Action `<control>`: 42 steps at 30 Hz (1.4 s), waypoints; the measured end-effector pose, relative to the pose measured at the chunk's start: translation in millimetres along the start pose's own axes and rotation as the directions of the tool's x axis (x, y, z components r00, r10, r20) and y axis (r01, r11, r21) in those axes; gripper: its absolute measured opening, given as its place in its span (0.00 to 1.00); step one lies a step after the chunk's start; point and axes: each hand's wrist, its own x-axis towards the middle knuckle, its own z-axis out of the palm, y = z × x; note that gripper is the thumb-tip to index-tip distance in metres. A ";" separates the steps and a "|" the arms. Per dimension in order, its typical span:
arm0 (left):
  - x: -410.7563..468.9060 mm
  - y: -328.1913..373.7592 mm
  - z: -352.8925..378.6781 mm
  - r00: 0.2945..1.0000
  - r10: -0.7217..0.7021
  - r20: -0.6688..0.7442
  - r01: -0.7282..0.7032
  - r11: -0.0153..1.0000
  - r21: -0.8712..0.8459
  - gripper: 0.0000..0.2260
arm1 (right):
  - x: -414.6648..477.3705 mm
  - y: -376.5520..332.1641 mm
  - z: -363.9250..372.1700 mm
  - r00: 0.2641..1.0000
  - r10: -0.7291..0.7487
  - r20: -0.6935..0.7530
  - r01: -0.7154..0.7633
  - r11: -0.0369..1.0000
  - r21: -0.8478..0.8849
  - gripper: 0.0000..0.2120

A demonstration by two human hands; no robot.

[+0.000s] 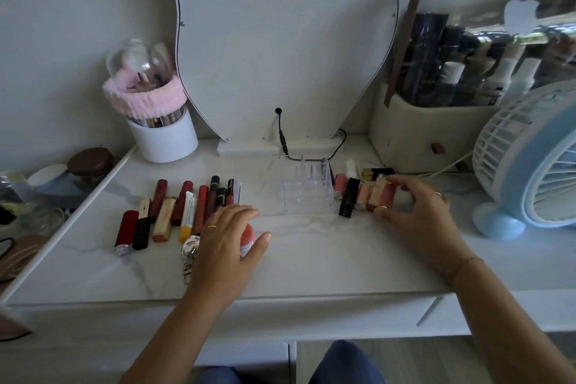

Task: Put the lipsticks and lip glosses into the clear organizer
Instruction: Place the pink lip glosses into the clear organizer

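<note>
The clear organizer (pixel 304 188) stands at the middle of the white vanity top, its compartments holding nothing. To its left lies a row of several lipsticks and glosses (pixel 174 212), red, black, beige and one yellow-capped tube. My left hand (pixel 229 237) rests flat over the row's right end, fingers spread, partly covering a round pink item (pixel 247 238). Right of the organizer lie several more tubes (pixel 350 196), pink and black. My right hand (pixel 420 215) hovers over them, its fingertips touching a pink tube (pixel 386 196); no firm grip shows.
A white brush cup with a pink headband (pixel 162 131) stands back left. The mirror base (pixel 277 146) and a black cable sit behind the organizer. A cosmetics case (pixel 436 121) and a blue fan (pixel 530 171) crowd the right side. A keyring (pixel 190 246) lies near my left hand.
</note>
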 end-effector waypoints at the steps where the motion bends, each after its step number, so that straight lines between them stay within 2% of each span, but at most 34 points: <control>1: -0.3 0.0 0.2 1.000 -0.001 0.000 0.001 1.000 0.000 0.23 | 0.5 -4.1 0.9 0.999 -0.035 -0.009 0.035 0.998 0.058 0.25; 3: -0.7 -0.3 0.2 1.000 -0.008 0.005 0.008 1.000 0.002 0.24 | 2.7 -13.7 4.3 0.995 -0.097 0.001 0.096 0.987 0.128 0.26; 5: -0.9 -0.5 0.1 1.000 -0.016 0.011 0.016 1.000 0.002 0.24 | 5.1 -24.0 10.2 0.994 -0.103 0.034 0.094 0.972 0.214 0.27; 11: -1.3 0.7 -0.8 1.000 -0.012 -0.002 0.012 1.000 -0.007 0.23 | 7.6 -47.4 35.4 0.985 -0.090 0.149 0.032 0.934 0.356 0.16; 16: -1.3 0.7 -1.2 1.000 -0.021 0.006 0.021 1.000 -0.018 0.23 | 11.2 -57.9 47.6 0.992 -0.101 0.078 0.057 0.896 0.441 0.09; 20: -1.9 0.3 -1.1 1.000 -0.019 0.010 0.019 1.000 -0.014 0.23 | 13.4 -62.5 53.5 0.996 -0.085 0.037 0.052 0.845 0.532 0.20; 22: -2.0 -0.1 -1.0 1.000 -0.026 0.017 0.026 0.999 -0.018 0.23 | 16.0 -63.9 55.6 0.999 -0.045 0.017 0.027 0.820 0.572 0.20; 28: -2.6 -0.9 -0.3 0.999 -0.031 0.013 0.031 0.999 -0.020 0.22 | 21.4 -63.8 61.5 0.999 -0.036 0.003 0.029 0.857 0.514 0.12; 31: -2.4 -0.7 -0.5 1.000 -0.024 0.012 0.025 1.000 -0.018 0.23 | 23.7 -62.8 63.4 0.999 -0.040 -0.018 0.044 0.888 0.458 0.11; 38: -2.9 -2.8 0.6 1.000 -0.019 0.000 0.019 1.000 -0.020 0.18 | 25.8 -64.4 66.4 0.999 -0.019 -0.035 0.033 0.894 0.446 0.10; 42: -2.5 -1.9 0.8 1.000 -0.021 -0.007 0.020 1.000 -0.020 0.17 | 25.4 -64.6 67.1 0.991 -0.123 -0.060 0.134 0.957 0.258 0.10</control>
